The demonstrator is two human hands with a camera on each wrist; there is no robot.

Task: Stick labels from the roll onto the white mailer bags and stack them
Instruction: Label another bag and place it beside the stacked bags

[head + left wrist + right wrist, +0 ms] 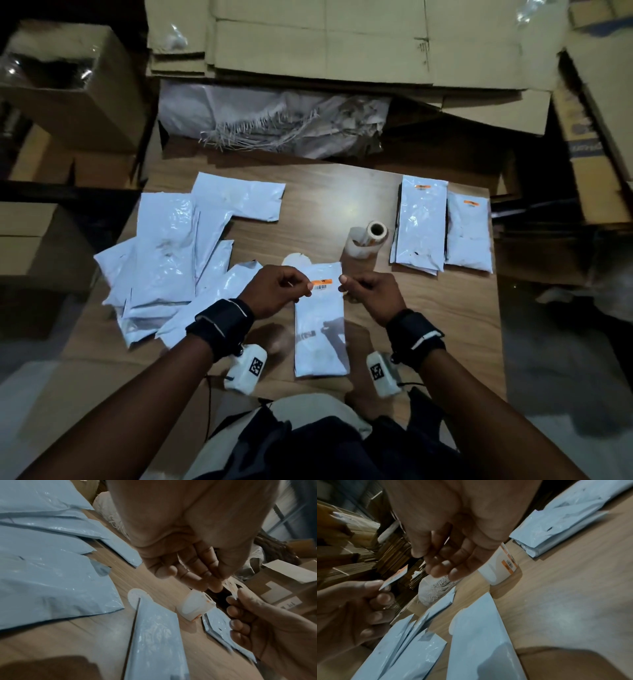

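Label held over bag, both hands up off table.
L hand (274,291) pinches label (322,284) by its left end, thumb + finger; R hand (371,294) fingers loosely curled beside the right end, can't tell if touching. Bag (322,329) lies flat under it on table (325,205). Roll (368,240) just behind; labelled bags (442,226) far right, unlabelled pile (178,257) left.
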